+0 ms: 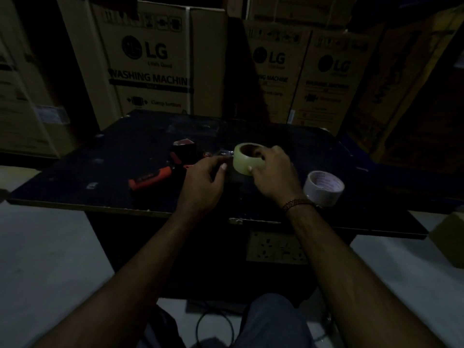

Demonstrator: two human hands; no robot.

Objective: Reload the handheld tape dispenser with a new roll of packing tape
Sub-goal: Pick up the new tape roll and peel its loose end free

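A yellowish roll of packing tape [244, 159] lies flat on the dark table [120, 172]. My right hand [275, 172] grips it, with fingers in its core and the thumb on its outer face. My left hand [200, 182] is beside the roll with finger and thumb pinched at its left side; the dim light hides whether they hold the tape end. The red-and-black handheld tape dispenser [160, 172] lies on the table left of my hands, touched by neither.
A second, whiter tape roll [324, 187] sits at the table's front right, by my right wrist. Large cardboard washing-machine boxes [150, 61] stand close behind the table. A small carton [449, 237] is on the floor at right. The scene is very dark.
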